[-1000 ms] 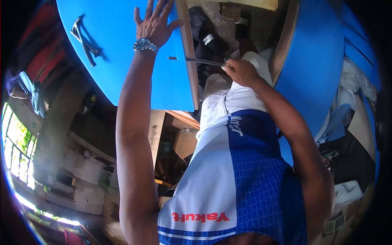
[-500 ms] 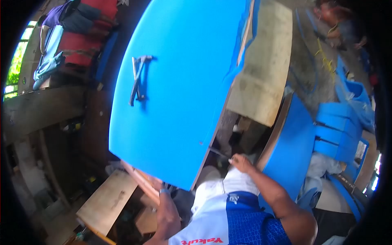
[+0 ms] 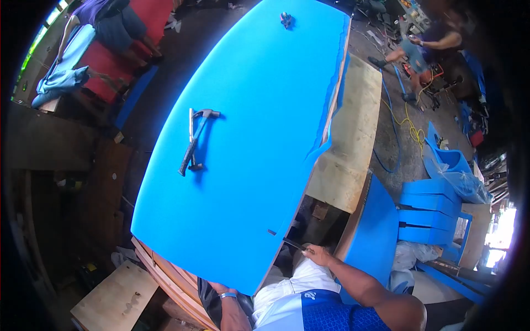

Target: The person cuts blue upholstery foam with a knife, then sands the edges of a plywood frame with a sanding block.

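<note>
A large panel covered in smooth blue sheet (image 3: 237,165) lies in front of me, its right edge showing a wooden side. My right hand (image 3: 317,255) is closed around a slim dark rod-like tool (image 3: 293,243), whose far end meets the panel's lower right edge. A small dark slot-like mark (image 3: 271,232) shows in the blue surface close by. At the panel's near edge is my left hand (image 3: 223,290), beside a black bag-like sheet; its fingers are mostly hidden under the panel. On the blue surface rests a hammer (image 3: 196,142), crossed with another thin metal tool.
Curved wooden strips (image 3: 168,278) run under the panel's near left side. A pale board (image 3: 116,298) lies lower left. To the right stand a curved blue panel (image 3: 372,231) and stacked blue pieces (image 3: 428,212). People are at the upper left and upper right, near a yellow cord (image 3: 409,124).
My view has shifted, so the panel's far end and a small tool on it now show. The right hand still grips the rod-like tool at the edge. The left hand sits nearer the panel's corner.
</note>
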### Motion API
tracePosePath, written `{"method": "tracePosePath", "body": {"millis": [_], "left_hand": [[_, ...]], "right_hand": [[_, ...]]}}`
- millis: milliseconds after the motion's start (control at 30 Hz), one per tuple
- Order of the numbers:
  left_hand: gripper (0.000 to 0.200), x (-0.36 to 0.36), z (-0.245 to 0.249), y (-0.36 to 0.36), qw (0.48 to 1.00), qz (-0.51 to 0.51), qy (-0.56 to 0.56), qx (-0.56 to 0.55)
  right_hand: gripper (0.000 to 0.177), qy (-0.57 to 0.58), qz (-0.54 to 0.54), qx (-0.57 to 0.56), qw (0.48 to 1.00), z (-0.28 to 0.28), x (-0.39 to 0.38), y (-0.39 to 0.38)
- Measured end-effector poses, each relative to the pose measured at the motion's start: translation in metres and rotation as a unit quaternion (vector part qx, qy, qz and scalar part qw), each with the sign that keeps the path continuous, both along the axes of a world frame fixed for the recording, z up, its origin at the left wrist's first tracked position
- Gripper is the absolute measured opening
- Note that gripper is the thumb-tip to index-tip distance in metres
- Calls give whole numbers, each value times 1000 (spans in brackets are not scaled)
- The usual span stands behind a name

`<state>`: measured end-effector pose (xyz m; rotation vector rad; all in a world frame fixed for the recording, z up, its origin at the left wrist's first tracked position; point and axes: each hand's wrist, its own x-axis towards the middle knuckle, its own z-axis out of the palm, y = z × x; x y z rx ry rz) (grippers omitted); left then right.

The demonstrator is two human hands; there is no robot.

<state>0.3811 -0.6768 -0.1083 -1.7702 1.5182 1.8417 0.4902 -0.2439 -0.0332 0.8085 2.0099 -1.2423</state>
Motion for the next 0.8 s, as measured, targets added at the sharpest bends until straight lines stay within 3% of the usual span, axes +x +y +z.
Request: {"method": "tracePosePath", "body": {"millis": [367, 500, 567, 633, 700, 800], "left_hand": [[64, -15, 7, -5, 999, -35, -22, -34], [65, -20, 28, -17, 968, -109, -84, -209], [66, -21, 42, -16, 887, -223, -102, -391], [67, -22, 63, -11, 756, -372, -35, -538], [67, -35, 98, 13, 647, -521, 79, -551], [72, -58, 140, 41, 552, -685, 137, -455]], "right_hand": [[45, 14, 27, -16, 999, -9, -32, 19], [44, 24, 6, -18, 1000, -11, -27, 12], [44, 0, -3, -28, 1000, 1, -32, 11], [43, 2, -21, -39, 999, -1, -28, 6], [43, 10, -42, -38, 998, -9, -17, -3], [43, 45, -97, -9, 994, -23, -6, -23]]}}
